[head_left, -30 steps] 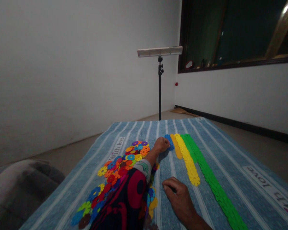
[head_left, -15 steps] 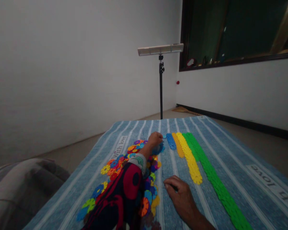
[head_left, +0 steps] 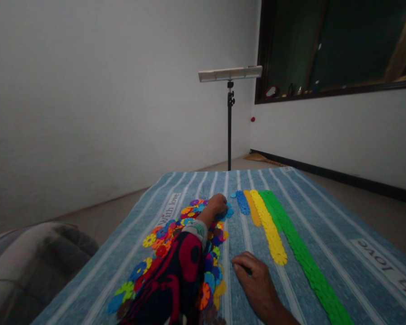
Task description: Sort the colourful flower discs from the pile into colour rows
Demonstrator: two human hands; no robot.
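Note:
My left hand (head_left: 218, 204), fingers bent downward, is at the far right end of a pile of loose colored flower-shaped discs (head_left: 161, 251). Light blue discs (head_left: 229, 211) lie right by its fingertips, which are partly hidden, so anything in its grasp does not show. A single light blue disc (head_left: 233, 195) sits just left of a short row of blue discs (head_left: 242, 202). My right hand (head_left: 257, 282) rests curled on the striped cloth (head_left: 248, 239), thumb and forefinger together, with nothing visible between them. Part of the pile is covered by my left forearm.
Overlapping rows of orange discs (head_left: 253, 208), yellow discs (head_left: 269, 230) and green discs (head_left: 311, 266) stretch toward me on the right. Beyond the table's far edge stands a black pole (head_left: 229, 131) with a flat panel on top. Grey fabric (head_left: 37, 271) is bunched at the lower left.
My left hand has drawn back from the single light blue disc, down and left to the pile, leaving that disc on the cloth. My right hand stays in place. The view shifts slightly.

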